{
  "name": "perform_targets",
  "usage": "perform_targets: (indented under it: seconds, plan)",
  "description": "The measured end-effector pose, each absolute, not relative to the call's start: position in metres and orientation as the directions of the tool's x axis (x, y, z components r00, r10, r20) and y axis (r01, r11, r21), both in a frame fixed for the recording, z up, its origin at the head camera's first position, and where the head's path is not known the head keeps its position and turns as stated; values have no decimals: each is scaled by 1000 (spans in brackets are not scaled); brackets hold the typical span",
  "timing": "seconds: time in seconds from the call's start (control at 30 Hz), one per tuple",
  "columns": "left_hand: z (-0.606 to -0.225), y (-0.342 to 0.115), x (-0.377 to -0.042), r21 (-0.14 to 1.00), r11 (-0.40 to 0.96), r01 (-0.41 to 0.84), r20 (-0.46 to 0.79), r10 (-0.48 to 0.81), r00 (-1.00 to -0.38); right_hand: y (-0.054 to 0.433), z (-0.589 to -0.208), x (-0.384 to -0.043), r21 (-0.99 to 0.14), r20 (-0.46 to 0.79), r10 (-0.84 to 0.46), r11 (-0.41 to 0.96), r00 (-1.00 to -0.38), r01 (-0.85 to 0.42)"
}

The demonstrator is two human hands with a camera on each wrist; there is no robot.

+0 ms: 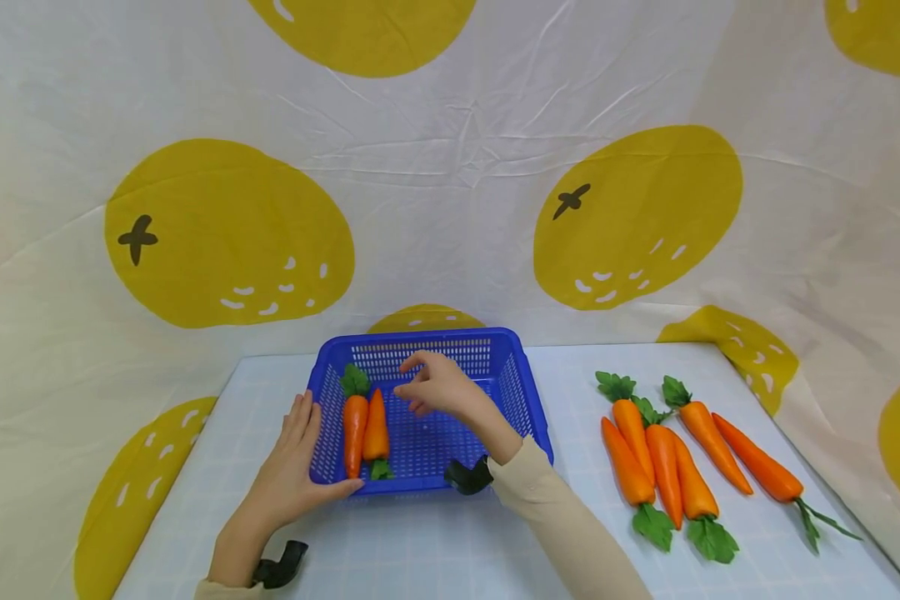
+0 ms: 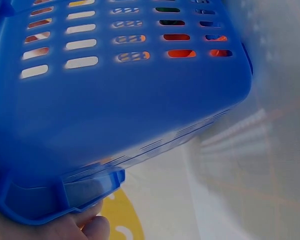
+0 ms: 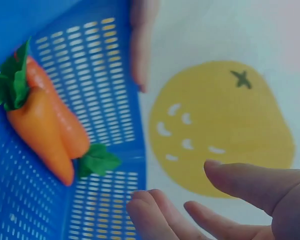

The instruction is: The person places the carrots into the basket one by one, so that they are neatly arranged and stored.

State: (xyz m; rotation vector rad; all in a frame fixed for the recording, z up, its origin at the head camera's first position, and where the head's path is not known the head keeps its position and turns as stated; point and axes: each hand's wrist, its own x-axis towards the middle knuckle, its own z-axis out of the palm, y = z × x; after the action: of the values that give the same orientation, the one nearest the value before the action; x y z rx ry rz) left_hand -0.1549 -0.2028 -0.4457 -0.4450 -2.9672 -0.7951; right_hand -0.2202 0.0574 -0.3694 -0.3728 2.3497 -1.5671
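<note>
At nine o'clock inside the blue basket (image 1: pixel 422 485): two carrots (image 1: pixel 355 425), which I judge light, stiff, slick; best held mid-body. Left hand (image 1: pixel 292 458): spread against the basket, eight o'clock. Right hand (image 1: pixel 438 385): above it, fingers loosely parted, holding nothing. Four o'clock: six more carrots (image 1: pixel 666 467).

Eight carrots (image 1: pixel 757 461) are counted: two are held in one basket (image 1: pixel 426 336), and six are laid on one bench (image 1: pixel 397 546). Two hands (image 1: pixel 291 467) are seen, and two black pieces (image 1: pixel 279 567) are worn; on one cloth (image 1: pixel 435 242), eight yellow fruits (image 1: pixel 228 233) are printed, whole or in part
</note>
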Motion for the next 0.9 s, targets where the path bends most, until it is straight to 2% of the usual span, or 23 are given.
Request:
perform_targets:
  seconds: [0.23, 0.57, 0.9]
  plan:
    - [-446, -203, -156, 489, 824, 286, 114, 265, -958, 72, -361, -200, -919, 70, -344, 343, -936, -194]
    - [-449, -204, -155, 494, 821, 287, 118, 264, -957, 105, -356, -171, -924, 233, -269, 238, -934, -299]
    - [-450, -204, -156, 486, 824, 292, 121, 268, -956, 145, -359, -146, -925, 278, -197, 210, -940, -317]
